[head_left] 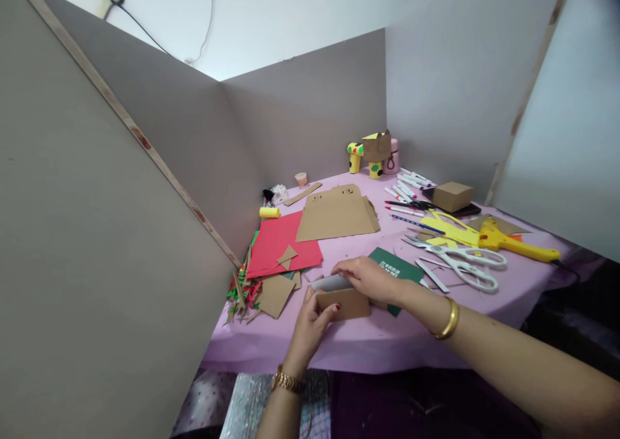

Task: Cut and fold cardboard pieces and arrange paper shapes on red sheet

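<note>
At the lower middle of the frame, in the head camera's view, two bare hands work on a folded cardboard piece [351, 305] near the front edge of a table [411, 339] covered in pink-purple cloth. The left hand [314, 316] grips its left end, thumb across the brown front face, apparently to keep it steady. The right hand [368, 279] bends its fingers over the top, by a grey surface [327, 285] behind that face; whether it pinches or only presses, I cannot tell.

Just right of the piece, partly behind the right forearm, lies a green booklet [409, 271]. At centre right are white-handled scissors [465, 258] and a yellow glue gun [518, 244], probably set there to be within easy reach. Markers [407, 187] and a small brown box [453, 197] lie farther back.

Left of centre, red paper [274, 239] lies beside a large cardboard sheet [341, 218]; scraps [276, 297] heap at lower left, perhaps pushed aside for working room. Grey panels [310, 110] enclose the table.
</note>
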### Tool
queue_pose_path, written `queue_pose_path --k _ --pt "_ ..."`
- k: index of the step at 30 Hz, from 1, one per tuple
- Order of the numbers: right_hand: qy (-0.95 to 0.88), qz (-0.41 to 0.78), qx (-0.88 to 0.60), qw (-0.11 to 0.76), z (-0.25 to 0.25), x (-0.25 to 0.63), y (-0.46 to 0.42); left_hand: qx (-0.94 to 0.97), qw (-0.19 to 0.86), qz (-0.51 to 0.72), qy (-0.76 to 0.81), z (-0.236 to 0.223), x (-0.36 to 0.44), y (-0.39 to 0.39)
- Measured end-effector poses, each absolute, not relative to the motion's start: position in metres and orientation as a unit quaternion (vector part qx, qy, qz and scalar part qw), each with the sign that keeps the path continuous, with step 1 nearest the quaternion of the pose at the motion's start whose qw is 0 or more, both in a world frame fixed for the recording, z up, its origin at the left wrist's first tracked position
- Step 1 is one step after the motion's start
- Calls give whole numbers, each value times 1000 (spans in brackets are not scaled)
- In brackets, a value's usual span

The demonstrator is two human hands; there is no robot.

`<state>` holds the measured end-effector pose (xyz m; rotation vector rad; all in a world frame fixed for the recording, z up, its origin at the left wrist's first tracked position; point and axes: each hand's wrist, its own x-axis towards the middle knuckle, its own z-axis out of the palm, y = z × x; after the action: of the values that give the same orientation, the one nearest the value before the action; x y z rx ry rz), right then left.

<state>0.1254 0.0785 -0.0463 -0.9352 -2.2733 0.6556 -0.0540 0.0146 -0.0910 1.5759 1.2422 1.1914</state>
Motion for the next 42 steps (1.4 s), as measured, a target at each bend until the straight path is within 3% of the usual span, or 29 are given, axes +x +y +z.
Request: queue_pose_path --k 16,25,33,42 --pt "-907 180 -311 220 -67 138 39 651 327 477 491 -98 -60 2" --pt "-903 185 -309 233 -62 132 40 472 368 604 526 -89 -30 -2" --pt "-901 207 -303 232 -62 126 43 470 338 603 549 -88 -21 0" --pt "-858 270 -313 304 -71 131 41 488 352 570 559 -83 -25 -5"
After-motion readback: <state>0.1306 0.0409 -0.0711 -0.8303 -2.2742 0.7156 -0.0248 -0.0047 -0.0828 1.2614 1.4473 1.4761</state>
